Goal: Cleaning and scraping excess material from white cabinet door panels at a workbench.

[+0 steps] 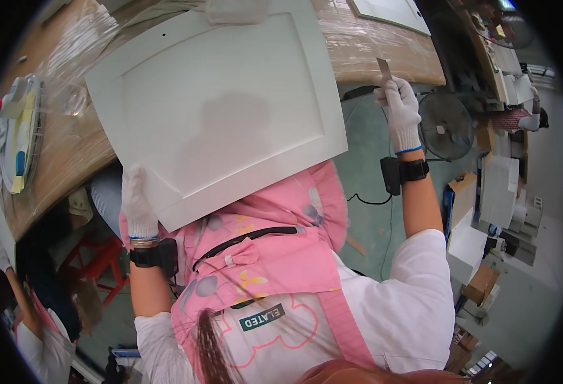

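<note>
A white cabinet door panel [224, 96] with a raised frame and a recessed middle lies tilted, partly on the table and partly over my lap. My left hand [138, 201], in a white glove, grips its near left edge; some of the fingers are hidden beneath it. Off the panel's right side, my right hand [399, 105], also gloved, is closed on a small flat grey-brown strip [384, 68]. The strip sticks up from the fingers, apart from the panel. Its exact kind I cannot make out.
Clear plastic film covers the brown table [384, 54]. Another white panel [393, 13] lies at the far right, and an oval tray [22, 134] with a bottle at the left. A floor fan [446, 126] stands to the right. Another person's hand [1, 258] shows at far left.
</note>
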Action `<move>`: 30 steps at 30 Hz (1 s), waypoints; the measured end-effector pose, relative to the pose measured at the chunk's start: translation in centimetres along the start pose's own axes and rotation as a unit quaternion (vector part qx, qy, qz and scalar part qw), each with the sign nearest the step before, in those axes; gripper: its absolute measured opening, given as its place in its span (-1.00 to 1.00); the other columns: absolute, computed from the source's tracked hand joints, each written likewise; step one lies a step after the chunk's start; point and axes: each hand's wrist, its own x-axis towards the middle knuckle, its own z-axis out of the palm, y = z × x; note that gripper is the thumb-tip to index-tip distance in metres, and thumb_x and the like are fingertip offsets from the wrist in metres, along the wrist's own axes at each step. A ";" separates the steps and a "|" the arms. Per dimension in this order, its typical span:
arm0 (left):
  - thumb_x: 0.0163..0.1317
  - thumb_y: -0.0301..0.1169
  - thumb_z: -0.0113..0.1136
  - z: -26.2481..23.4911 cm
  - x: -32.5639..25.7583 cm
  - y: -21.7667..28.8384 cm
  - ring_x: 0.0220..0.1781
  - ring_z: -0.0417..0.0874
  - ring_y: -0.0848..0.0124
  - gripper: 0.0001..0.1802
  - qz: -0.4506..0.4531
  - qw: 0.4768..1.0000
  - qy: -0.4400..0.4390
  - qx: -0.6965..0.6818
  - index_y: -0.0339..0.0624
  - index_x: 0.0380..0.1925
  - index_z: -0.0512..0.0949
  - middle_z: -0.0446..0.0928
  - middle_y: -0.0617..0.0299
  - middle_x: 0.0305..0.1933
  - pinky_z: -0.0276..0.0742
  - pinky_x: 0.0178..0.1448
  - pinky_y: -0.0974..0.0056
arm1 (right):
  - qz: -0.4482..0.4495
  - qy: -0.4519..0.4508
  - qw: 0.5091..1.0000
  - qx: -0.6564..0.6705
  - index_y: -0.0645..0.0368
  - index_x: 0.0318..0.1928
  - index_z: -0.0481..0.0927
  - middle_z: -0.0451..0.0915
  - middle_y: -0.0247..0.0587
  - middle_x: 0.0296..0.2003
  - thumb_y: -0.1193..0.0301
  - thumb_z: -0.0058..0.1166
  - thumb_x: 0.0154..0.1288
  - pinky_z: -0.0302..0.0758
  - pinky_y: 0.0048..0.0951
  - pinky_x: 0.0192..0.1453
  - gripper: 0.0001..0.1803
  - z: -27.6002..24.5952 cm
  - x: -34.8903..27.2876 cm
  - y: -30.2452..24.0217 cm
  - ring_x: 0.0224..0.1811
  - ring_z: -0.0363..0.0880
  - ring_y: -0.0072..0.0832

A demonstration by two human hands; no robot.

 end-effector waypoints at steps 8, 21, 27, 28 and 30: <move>0.40 -0.47 -0.01 0.7 0.0 -1.0 0.22 0.53 0.30 -0.57 0.014 0.998 0.056 0.025 -0.31 0.25 0.36 0.50 0.12 0.18 0.43 0.34 0.22 | 0.100 -0.120 0.987 -0.041 0.20 -0.07 0.51 0.57 -0.36 -0.46 0.28 -0.14 0.58 0.37 -0.63 -0.45 -0.74 -0.4 0.0 -0.5 -0.53 0.42 -0.70; 0.55 -0.31 -0.12 3.2 1.1 1.0 0.17 0.54 0.35 -0.63 -0.015 0.994 0.006 -0.106 -0.31 0.19 0.41 0.52 0.17 0.12 0.47 0.30 0.24 | 0.118 -0.172 0.973 0.102 0.20 -0.10 0.52 0.63 -0.24 -0.17 0.36 -0.11 0.55 0.46 -0.49 -0.15 -0.81 2.7 -2.6 -0.2 -0.24 0.51 -0.55; 0.56 -0.26 -0.12 2.3 -1.1 2.8 0.00 0.50 0.57 -0.69 0.043 0.994 0.034 0.093 -0.23 0.02 0.49 0.53 0.29 -0.04 0.48 0.17 0.34 | 0.076 -0.162 0.981 0.074 0.15 0.01 0.54 0.60 -0.41 -0.17 0.29 -0.08 0.54 0.37 -0.61 -0.19 -0.75 3.1 -1.2 1.9 -0.25 0.45 -0.68; 0.52 -0.29 -0.07 1.5 -1.3 2.1 -0.05 0.48 0.56 -0.76 0.059 0.988 0.047 0.133 -0.20 -0.08 0.50 0.51 0.31 -0.13 0.49 0.12 0.30 | 0.087 -0.127 0.984 0.086 0.15 0.07 0.52 0.57 -0.46 -0.18 0.30 -0.09 0.54 0.35 -0.63 -0.20 -0.74 4.3 -1.8 1.5 -0.26 0.44 -0.71; 0.46 -0.33 -0.03 -0.8 -1.3 -0.8 -0.06 0.53 0.24 -0.80 0.140 0.948 0.031 0.284 -0.24 -0.14 0.48 0.50 0.11 -0.18 0.48 0.09 0.26 | 0.127 -0.157 0.975 0.097 0.18 0.04 0.54 0.57 -0.46 -0.17 0.31 -0.09 0.53 0.35 -0.62 -0.12 -0.74 3.2 -0.2 3.6 -0.16 0.46 -0.72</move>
